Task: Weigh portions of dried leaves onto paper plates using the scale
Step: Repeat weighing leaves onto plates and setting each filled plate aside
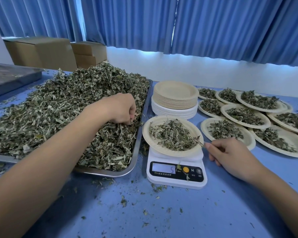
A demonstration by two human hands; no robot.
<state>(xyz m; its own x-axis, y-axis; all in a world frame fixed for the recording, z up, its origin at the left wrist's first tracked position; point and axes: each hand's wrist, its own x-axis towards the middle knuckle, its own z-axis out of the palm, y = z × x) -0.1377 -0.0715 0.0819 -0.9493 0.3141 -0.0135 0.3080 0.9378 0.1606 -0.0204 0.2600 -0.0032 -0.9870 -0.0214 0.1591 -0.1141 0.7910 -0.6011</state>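
Left of center, the left hand is clutching dried leaves in the tray; lower right, the right hand is pinching a sprig beside the plate sitting on the scale.

Head-cam view of a person's 2 arms. The left forearm is bare from the btm-left frame edge to the wrist; smooth, looks very broad near the lens & tapers twd the wrist (wide-angle distortion). The left hand is bare: back of hand & knuckle ridges show, fingertips hidden. The right forearm is bare from the btm-right corner to the wrist, looks slimmer. The right hand is bare too; knuckles & joint creases show, plus one short, rounded nail, trimmed close. Upper arms are out of frame.
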